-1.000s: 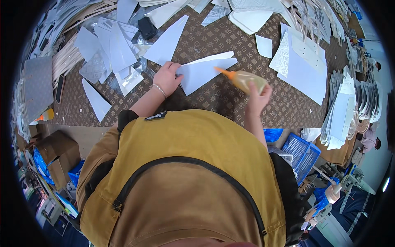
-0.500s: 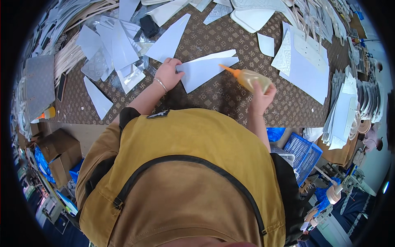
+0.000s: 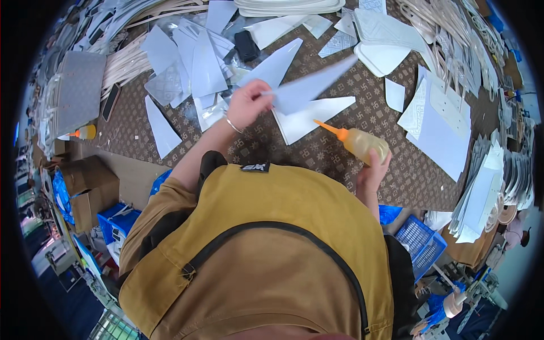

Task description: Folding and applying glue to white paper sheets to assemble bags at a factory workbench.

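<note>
Pinched by one end in my left hand [image 3: 248, 103] is a pointed white sheet piece [image 3: 311, 85], blurred and lifted above the table. Below it, a similar white piece [image 3: 309, 122] lies flat on the patterned brown cloth. My right hand [image 3: 374, 169] is closed around a soft squeeze bottle [image 3: 364, 144] of yellowish liquid. Its orange nozzle points up and left, its tip over the lower edge of the flat piece. Another white pointed piece [image 3: 277, 61] rests just beyond my left hand.
Left of centre lies a pile of white pieces [image 3: 208, 68], with a black block [image 3: 246, 46] beside it. A phone [image 3: 111, 102] and a second yellow bottle [image 3: 85, 132] are at the left. Stacked panels [image 3: 447, 130] cover the right side. A blue crate [image 3: 420, 243] stands below the table edge.
My left hand has raised the upper white piece off the one beneath, which now shows more. My right hand still holds the bottle. The whole view has shifted.
</note>
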`<state>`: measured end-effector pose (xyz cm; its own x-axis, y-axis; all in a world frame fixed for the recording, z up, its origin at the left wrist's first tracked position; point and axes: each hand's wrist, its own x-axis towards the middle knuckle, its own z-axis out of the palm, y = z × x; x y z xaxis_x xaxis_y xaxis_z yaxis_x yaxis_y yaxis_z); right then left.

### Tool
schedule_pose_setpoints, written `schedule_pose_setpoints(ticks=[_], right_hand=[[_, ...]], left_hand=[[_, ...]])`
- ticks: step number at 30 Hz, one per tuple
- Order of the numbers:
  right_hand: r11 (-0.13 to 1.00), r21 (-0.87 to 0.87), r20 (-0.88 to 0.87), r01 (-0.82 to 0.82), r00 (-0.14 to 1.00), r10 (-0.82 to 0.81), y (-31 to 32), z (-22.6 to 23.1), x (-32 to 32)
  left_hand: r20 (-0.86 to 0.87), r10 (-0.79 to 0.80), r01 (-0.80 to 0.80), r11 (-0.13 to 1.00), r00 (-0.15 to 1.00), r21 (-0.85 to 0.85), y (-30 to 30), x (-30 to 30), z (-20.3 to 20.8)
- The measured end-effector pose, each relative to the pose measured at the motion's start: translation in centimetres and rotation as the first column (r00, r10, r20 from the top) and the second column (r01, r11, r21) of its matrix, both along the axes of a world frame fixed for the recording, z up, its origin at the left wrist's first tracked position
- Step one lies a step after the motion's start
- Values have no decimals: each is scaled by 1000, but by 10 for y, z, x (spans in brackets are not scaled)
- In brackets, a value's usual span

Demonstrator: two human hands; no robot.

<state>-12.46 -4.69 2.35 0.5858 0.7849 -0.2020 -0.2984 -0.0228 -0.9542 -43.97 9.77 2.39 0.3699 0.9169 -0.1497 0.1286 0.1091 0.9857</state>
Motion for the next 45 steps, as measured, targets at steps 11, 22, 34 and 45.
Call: schedule_pose_setpoints(ticks=[11, 22, 34, 45], right_hand=[[998, -1, -73, 69, 995, -69, 4, -7, -6], [948, 14, 91, 318, 944, -317, 27, -5, 46], [981, -53, 293, 184, 942, -161, 44, -7, 15], [996, -91, 169, -16, 985, 31, 33, 6, -40]], left_hand=[[-163, 723, -739, 671, 671, -65, 77, -78, -30], [-601, 115, 222, 861, 791, 457, -14, 10, -10], [-699, 90, 233, 906, 709, 353, -27, 21, -27], [-663, 12, 161, 967, 749, 198, -22, 23, -27]])
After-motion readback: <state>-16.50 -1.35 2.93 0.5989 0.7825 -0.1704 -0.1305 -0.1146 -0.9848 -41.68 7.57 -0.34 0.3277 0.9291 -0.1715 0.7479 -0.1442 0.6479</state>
